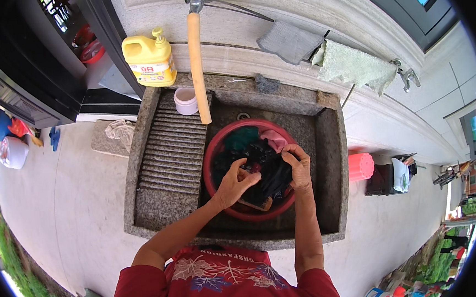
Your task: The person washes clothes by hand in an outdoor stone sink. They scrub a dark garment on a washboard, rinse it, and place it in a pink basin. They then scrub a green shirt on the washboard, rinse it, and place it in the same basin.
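Both hands are over a round red basin [208, 164] that stands in a grey stone sink [333, 180]. Dark clothes [273, 175] fill much of the basin, with a teal cloth [239, 139] at its far left and a pink cloth [274, 140] at its far right. My left hand [234, 186] hovers over the near left part, thumb and fingers curved and apart, holding nothing visible. Thumb and forefinger of my right hand [299, 165] are pinched together at the right rim, at the edge of the dark cloth beside the pink one. A brown-edged piece [258, 204] shows near the front rim.
A ribbed washboard [166, 153] forms the sink's left side. A tan hose [197, 68] hangs from the tap over a pale pink cup [185, 101]. A yellow detergent jug [149, 60] stands at the back left corner. Cloths hang on the wall behind, including a pale green towel [353, 66].
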The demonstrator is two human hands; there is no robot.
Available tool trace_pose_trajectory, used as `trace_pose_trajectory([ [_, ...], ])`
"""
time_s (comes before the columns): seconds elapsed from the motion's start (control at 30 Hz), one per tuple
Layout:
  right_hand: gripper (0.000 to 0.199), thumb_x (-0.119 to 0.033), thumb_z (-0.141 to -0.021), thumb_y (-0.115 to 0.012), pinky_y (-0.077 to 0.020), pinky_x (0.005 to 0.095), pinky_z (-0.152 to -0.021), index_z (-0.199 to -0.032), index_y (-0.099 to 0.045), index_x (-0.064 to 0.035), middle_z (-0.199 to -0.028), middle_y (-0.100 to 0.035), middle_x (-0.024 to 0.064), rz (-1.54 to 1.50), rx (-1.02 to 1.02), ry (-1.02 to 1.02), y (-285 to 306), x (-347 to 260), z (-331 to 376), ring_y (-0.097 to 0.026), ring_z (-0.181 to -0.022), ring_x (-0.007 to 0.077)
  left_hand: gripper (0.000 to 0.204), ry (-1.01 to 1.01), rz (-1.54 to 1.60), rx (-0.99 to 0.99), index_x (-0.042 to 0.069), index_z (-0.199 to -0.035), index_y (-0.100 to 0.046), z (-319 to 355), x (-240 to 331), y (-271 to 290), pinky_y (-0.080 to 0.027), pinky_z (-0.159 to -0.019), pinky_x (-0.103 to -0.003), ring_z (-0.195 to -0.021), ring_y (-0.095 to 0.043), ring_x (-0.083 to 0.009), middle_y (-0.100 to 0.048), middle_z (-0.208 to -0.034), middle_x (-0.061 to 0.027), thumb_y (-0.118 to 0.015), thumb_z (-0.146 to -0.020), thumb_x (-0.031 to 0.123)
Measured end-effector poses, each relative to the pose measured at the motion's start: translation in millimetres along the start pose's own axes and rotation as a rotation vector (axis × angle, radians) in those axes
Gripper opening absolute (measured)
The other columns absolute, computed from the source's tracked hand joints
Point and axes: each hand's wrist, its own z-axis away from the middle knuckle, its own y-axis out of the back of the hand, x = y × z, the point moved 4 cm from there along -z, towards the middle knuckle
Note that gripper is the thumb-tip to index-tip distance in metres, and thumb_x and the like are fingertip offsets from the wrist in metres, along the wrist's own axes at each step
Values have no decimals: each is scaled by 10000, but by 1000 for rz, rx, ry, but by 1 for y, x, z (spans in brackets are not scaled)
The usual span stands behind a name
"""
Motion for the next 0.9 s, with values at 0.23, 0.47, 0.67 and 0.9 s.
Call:
trace_pose_trajectory([
  [0.23, 123, 9, -791, -579, -455, 258, -810, -900, -611, -37, -925, -631, 85, -284, -116, 65, -9, -15, 8, -575, -846, 144, 841, 517, 994, -486, 46, -1420, -247, 20, -21, -13, -520, -811, -487, -1172, -494, -326, -488, -1219, -220, -516, -852, 605],
  [0.47, 108, -33, -779, -581, -480, 276, -772, -886, -571, -41, -900, -604, 99, -286, -200, 108, -25, -25, 12, -581, -819, 171, 691, 528, 1290, -861, 66, -1392, -298, 47, 9, -42, -523, -615, -318, -1000, -580, -295, -552, -1133, -162, -663, -841, 266],
  [0.67, 135, 32, -783, -606, -424, 231, -774, -885, -615, -56, -911, -608, 22, 83, -192, 126, -21, -17, 10, -519, -805, 83, 970, 448, 252, -460, 56, -1434, -168, 30, 30, -34, -418, -502, -244, -809, -573, -124, -566, -967, -53, -774, -693, 214],
  [0.9, 109, 46, -802, -604, -414, 181, -682, -869, -600, -40, -845, -587, -20, 91, -131, -4, -27, 22, 4, -496, -745, 35, 1019, -6, -186, -170, 100, -1471, 3, 17, -23, -37, -480, -787, -366, -914, -627, -303, -609, -1022, -163, -690, -748, 285],
])
